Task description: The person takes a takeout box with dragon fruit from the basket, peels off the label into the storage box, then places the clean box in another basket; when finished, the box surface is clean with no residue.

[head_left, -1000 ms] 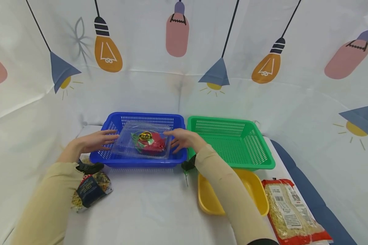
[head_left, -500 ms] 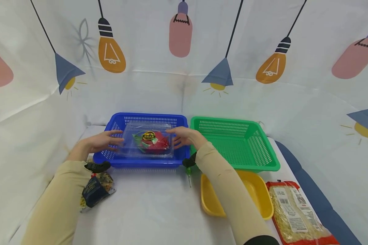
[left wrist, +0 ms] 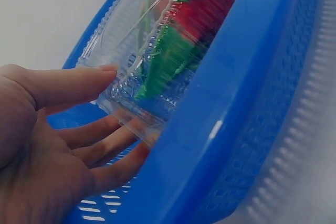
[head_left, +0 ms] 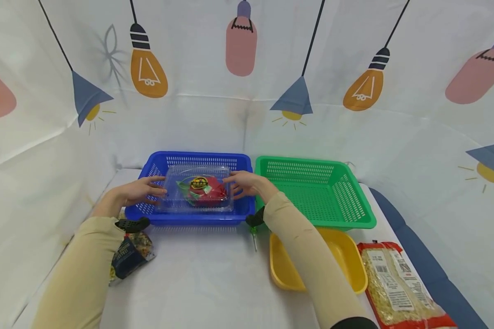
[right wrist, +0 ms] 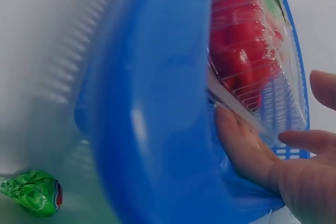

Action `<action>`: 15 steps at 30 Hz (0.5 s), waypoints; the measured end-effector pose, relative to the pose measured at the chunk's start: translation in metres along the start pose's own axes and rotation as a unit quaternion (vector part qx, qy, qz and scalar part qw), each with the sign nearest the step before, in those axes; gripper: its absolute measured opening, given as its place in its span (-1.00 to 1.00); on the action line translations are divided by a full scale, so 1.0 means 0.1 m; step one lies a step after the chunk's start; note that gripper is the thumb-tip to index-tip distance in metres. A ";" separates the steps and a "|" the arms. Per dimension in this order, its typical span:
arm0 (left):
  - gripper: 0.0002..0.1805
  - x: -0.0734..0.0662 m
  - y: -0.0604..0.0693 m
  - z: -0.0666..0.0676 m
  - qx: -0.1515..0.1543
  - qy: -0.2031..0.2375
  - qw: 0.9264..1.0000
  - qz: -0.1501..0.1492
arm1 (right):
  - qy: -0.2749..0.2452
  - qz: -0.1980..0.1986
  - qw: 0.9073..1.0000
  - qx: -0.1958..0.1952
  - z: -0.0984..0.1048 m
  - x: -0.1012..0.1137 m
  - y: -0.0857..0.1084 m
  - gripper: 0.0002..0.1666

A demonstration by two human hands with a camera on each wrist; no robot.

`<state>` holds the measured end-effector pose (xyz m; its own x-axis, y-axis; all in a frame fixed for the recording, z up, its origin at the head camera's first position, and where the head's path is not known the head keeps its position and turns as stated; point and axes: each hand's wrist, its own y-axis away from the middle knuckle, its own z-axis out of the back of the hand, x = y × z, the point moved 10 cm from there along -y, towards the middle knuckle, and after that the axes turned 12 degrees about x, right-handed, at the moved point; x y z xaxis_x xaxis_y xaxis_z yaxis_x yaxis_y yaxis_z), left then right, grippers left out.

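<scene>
Head view: the clear box (head_left: pixel 199 189) is within the blue basket (head_left: pixel 193 220), my left hand (head_left: pixel 142 191) and right hand (head_left: pixel 250 183) at opposite ends, presumably to keep it level. Left wrist view: my thumb and fingers pinch one end. Right wrist view: my extended fingers reach under the other, thumb off it.

Compared with the oldest head picture, the clear container (head_left: pixel 174 187) now lies squarer to the blue basket (head_left: pixel 189 222), its near edge running almost level where it sloped down rightward. The left sleeve (head_left: pixel 82 265) has moved rightward and covers more of the pasta bag (head_left: pixel 129 258), including most of its red patch. More of the green-wrapped item (head_left: pixel 253 231) shows below the black wrist strap (head_left: pixel 255 218).
</scene>
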<state>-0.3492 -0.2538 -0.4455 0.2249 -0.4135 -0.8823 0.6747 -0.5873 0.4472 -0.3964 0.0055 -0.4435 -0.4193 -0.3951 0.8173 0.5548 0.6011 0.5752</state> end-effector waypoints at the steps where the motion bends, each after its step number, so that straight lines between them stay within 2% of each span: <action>1: -0.14 0.00 0.00 0.00 -0.002 0.001 1.000 0.000 | 0.001 0.002 1.000 -0.003 0.00 0.00 0.00 -0.11; 10: -0.14 -0.03 0.05 0.00 -0.036 -0.018 0.999 -0.013 | 0.012 0.016 0.998 -0.060 0.01 0.00 0.06 -0.07; 15: -0.14 -0.06 0.09 0.00 -0.062 -0.019 0.998 -0.024 | 0.011 0.031 0.997 -0.076 -0.02 0.04 0.15 -0.06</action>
<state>-0.3446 -0.2567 -0.4365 0.1657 -0.4140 -0.8951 0.7668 -0.5166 0.3809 -0.3884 0.0111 -0.4313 -0.3656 -0.3763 0.8513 0.6824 0.5136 0.5201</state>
